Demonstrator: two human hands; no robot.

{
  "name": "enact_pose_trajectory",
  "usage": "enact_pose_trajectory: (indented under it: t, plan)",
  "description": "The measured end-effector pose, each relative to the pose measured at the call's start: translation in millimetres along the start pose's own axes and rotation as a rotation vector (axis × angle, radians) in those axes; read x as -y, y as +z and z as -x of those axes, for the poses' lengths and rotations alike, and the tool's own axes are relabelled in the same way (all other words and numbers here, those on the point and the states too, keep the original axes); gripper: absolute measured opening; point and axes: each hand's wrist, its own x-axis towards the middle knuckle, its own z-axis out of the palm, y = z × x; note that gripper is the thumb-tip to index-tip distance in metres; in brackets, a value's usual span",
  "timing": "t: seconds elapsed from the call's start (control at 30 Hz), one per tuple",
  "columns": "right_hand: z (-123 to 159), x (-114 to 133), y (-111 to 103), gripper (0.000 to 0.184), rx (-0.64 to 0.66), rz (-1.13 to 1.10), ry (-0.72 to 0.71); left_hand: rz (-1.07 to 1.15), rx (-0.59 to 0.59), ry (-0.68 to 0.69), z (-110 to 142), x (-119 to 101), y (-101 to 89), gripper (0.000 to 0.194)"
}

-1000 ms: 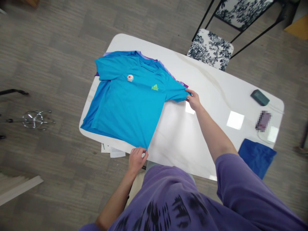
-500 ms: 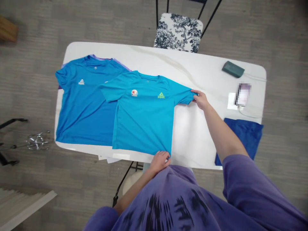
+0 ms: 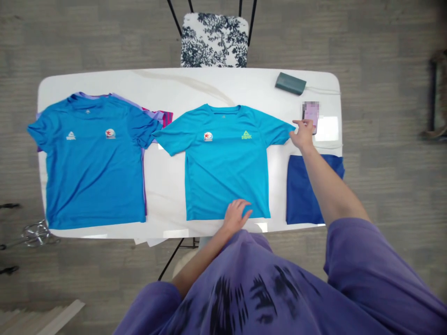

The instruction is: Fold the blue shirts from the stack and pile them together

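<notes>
A light blue T-shirt (image 3: 226,163) lies spread flat on the white table, front up, with a round red-star badge and a green logo on its chest. At the cuff of its right-side sleeve, my right hand (image 3: 303,133) has the fabric between thumb and fingers. My left hand (image 3: 236,217) rests over the lower hem with its fingers spread, grasping nothing. To the left lies a darker blue T-shirt (image 3: 94,172) on top of purple and pink garments (image 3: 164,117), which show only at their edges. The light shirt's left sleeve meets the darker shirt's sleeve.
A folded navy cloth (image 3: 300,190) lies at the right end of the white table (image 3: 164,186). Behind it are a phone (image 3: 310,114) and a dark green box-shaped device (image 3: 290,83) with a cable. A patterned chair (image 3: 214,41) stands across the table.
The light blue T-shirt has slid right with my right hand, off most of the darker shirt, and lies straighter. My left hand has left the hem corner and opened. The camera view has turned slightly.
</notes>
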Motion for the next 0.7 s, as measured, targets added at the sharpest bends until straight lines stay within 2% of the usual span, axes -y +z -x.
enact_pose_trajectory:
  t: [0.07,0.17,0.23,0.3,0.43,0.53,0.6,0.7]
  plan:
    - [25.2,6.4,5.5,0.057,-0.008,0.063,0.020,-0.058,-0.125,-0.093,2.0,29.6,-30.5,0.046]
    - [55.4,15.2,23.7,0.063,0.039,0.025,0.067,-0.206,-0.287,-0.214,11.3,81.6,-73.1,0.061]
    - [64.5,16.8,36.0,0.069,0.040,0.001,0.141,-0.323,-0.332,-0.262,20.2,111.4,-91.1,0.076]
    - [65.2,14.6,43.2,0.074,0.043,0.006,0.208,-0.400,-0.307,-0.286,29.3,132.4,-99.3,0.086]
    - [57.8,8.7,37.9,0.084,0.133,0.102,0.223,-0.454,-0.219,-0.316,42.7,149.0,-99.4,0.095]
    - [70.7,21.6,27.4,0.090,0.148,0.167,0.150,-0.445,-0.184,-0.309,48.8,151.1,-100.6,0.101]
    - [101.5,43.5,25.2,0.090,0.129,0.163,0.057,-0.431,-0.191,-0.296,53.0,153.3,-104.7,0.102]
    - [184.6,86.2,33.6,0.087,0.209,0.087,-0.087,-0.421,-0.214,-0.269,62.7,160.4,-113.3,0.099]
